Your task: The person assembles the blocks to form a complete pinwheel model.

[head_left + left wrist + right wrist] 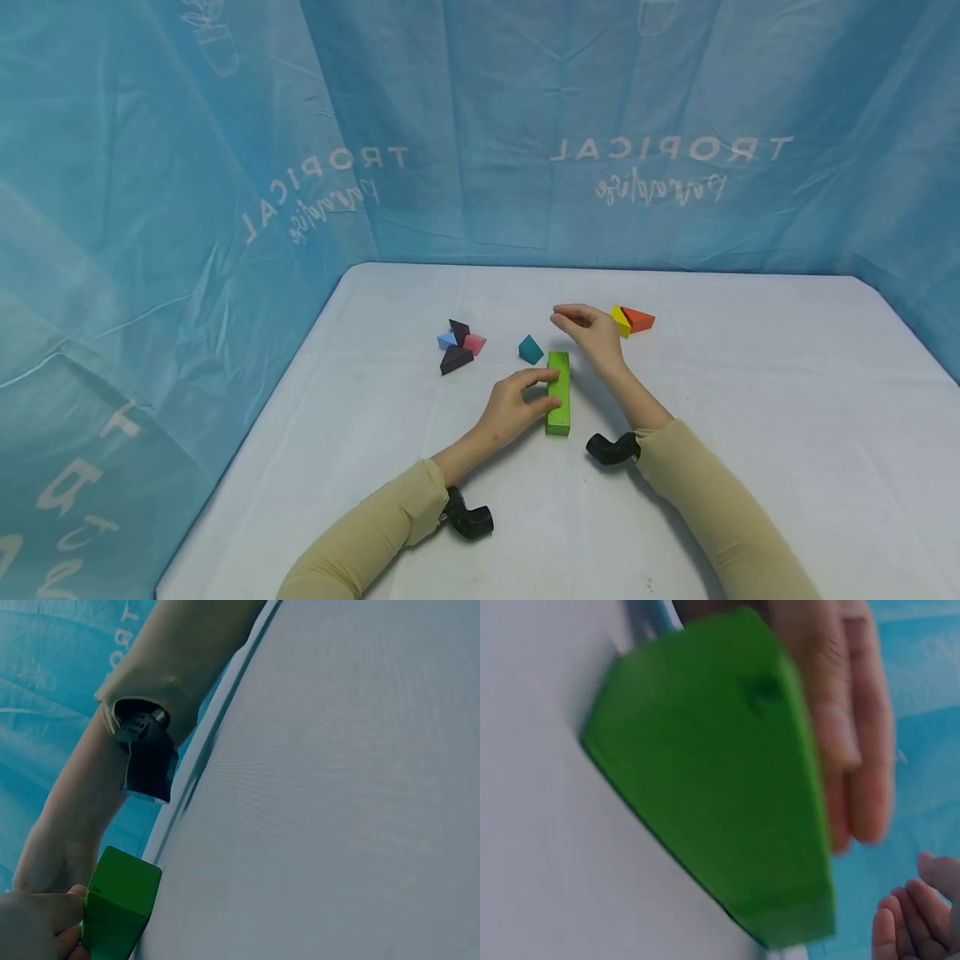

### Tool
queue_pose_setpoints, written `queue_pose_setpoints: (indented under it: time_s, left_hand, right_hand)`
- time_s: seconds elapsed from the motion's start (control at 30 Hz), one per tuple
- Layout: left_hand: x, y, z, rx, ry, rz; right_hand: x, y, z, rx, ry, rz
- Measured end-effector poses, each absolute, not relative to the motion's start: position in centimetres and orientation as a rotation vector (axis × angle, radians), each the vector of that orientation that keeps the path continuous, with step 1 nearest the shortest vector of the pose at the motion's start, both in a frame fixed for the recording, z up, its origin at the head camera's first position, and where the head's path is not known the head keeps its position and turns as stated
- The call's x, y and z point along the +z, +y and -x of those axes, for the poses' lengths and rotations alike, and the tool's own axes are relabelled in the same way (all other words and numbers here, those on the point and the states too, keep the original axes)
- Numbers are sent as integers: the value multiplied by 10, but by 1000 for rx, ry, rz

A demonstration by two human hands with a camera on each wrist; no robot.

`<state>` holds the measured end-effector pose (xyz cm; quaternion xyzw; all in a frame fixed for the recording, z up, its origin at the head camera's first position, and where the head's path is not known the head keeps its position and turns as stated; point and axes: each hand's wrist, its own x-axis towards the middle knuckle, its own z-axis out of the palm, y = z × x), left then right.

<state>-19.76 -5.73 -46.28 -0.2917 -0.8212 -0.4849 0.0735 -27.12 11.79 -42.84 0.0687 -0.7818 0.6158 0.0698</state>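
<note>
A long green block (558,417) lies on the white table, lengthwise away from me. The left hand (512,408) reaches over it from the left, thumb and fingertips resting on its top. In the right wrist view, the block's side (705,787) fills the middle, with left fingers (870,750) along its upper edge. The right hand (592,333) hovers past the block's far end, fingers loosely bent and nothing between them; it also shows in the right wrist view's lower corner. Just left of the far end sits a teal faceted piece (530,350).
To the left lie two dark pieces (457,359), a light blue piece (446,341) and a pink piece (474,344), close together. Beyond the right hand are a yellow piece (621,322) and an orange piece (638,319). Blue printed curtains (480,208) hang behind and left of the table.
</note>
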Motion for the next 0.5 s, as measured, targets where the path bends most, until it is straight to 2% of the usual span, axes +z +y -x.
queue_pose_setpoints:
  time_s: [0.5]
  left_hand:
    - [-464, -58, 195, -1410, -2458, 888]
  right_hand:
    - [-456, 97, 282, 1692, -2636, -424]
